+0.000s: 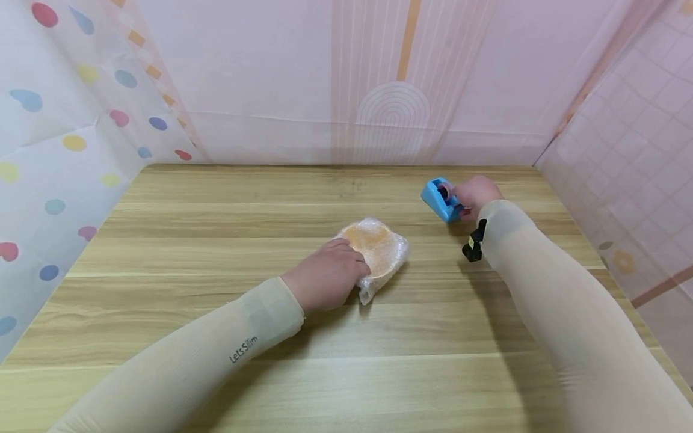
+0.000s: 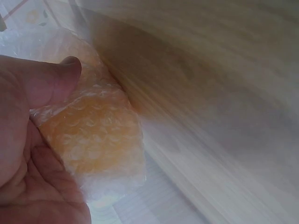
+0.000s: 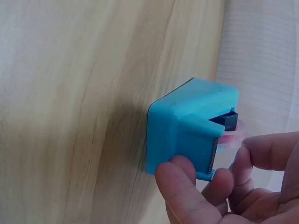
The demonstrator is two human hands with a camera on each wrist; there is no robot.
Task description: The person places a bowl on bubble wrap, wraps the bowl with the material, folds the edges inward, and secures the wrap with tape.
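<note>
A round, orange-yellow item wrapped in clear bubble wrap (image 1: pixel 379 246) lies near the middle of the table. My left hand (image 1: pixel 330 273) grips its near left edge, and in the left wrist view the thumb lies over the bubble wrap (image 2: pixel 98 135). Toward the back right stands a blue tape dispenser (image 3: pixel 187 126) with a pinkish tape roll (image 3: pixel 231 137) in it. My right hand (image 1: pixel 479 195) is at its cutter end. Thumb and forefinger pinch together beside the roll, seemingly on the tape's end, which is hard to see. Other fingertips touch the dispenser's front.
The wooden table (image 1: pixel 216 252) reaches back to a pink patterned wall covering (image 1: pixel 260 84). Dotted and checked coverings rise on the left and right. A small black device (image 1: pixel 473 243) is strapped to the right wrist, over a beige sleeve.
</note>
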